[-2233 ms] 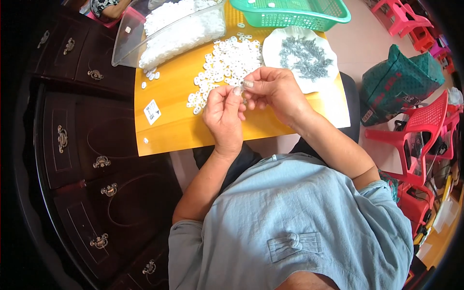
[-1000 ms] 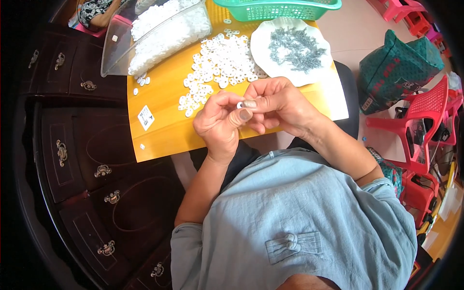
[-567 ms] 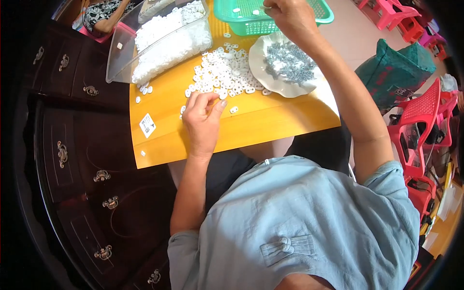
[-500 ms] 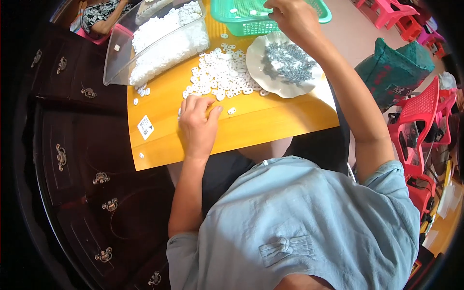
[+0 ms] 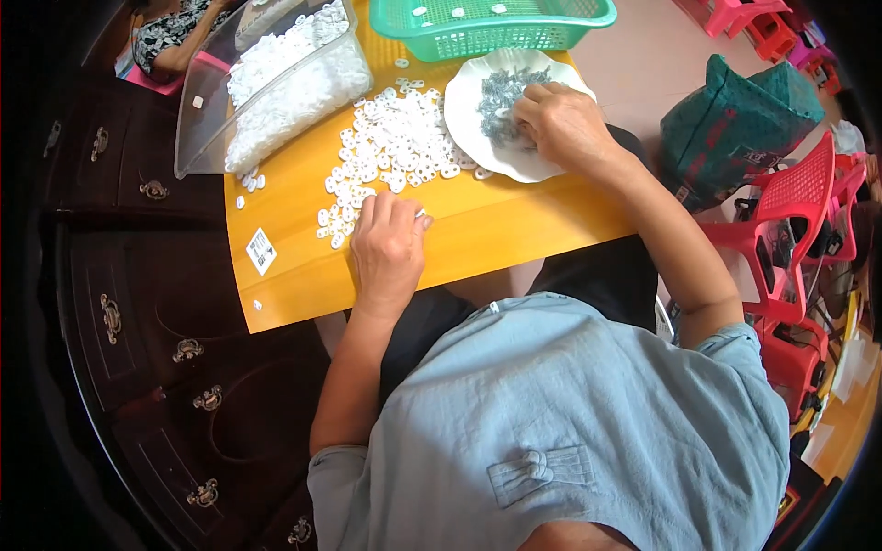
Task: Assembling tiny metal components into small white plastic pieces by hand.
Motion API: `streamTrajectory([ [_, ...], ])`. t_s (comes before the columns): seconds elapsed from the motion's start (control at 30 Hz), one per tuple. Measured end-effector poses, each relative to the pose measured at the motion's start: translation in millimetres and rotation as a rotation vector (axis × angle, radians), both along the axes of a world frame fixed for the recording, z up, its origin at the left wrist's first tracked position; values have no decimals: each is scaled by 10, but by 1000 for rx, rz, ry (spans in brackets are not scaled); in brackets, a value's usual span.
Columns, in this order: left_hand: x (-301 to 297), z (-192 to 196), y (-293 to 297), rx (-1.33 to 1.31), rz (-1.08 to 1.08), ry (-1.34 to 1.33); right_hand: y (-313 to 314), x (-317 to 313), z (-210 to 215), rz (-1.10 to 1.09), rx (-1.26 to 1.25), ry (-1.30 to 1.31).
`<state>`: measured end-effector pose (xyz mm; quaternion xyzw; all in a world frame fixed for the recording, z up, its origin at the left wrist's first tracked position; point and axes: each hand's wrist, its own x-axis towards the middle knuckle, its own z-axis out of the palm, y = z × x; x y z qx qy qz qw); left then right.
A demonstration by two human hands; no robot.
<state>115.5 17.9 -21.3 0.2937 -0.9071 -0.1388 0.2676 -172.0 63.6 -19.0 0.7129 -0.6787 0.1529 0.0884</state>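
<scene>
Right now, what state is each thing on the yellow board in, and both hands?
Left hand: palm down, fingertips on the loose white plastic rings.
Right hand: fingers curled into the grey metal bits on the white plate.
Clear plastic bin: tilted, full of white pieces.
Green mesh basket: upright, few white pieces inside.
Yellow board: flat, rings scattered across it.

**Both hands down, arms spread**

The left hand (image 5: 388,243) lies palm down, fingers curled loosely forward, its bare forearm running straight back to the body. The right hand (image 5: 562,124) reaches farther out, knuckles up, fingertips bunched and pressed downward, elbow bent at the right side.
</scene>
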Motion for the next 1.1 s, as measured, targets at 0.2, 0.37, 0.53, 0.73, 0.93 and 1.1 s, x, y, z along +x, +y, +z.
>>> streamTrajectory([
  [0.2, 53, -44, -64, -92, 18, 12, -21, 64, 112, 13, -95, -201],
  [0.37, 91, -49, -71, -58, 64, 103, 37, 104, 182, -8, -83, -770],
  [0.53, 28, 4, -89, -52, 49, 104, 21, 277, 211, -33, -61, -1270],
  [0.73, -84, 182, 42, 86, 65, 149, 106, 661, 319, 33, 37, -1762],
  [0.93, -277, 354, 148, 1530, 66, 846, 216, 1107, 240, 126, -106, -1768],
  [1.1, -124, 186, 227, 1731, 33, 956, 312, 1192, 117, 227, -102, -1573],
])
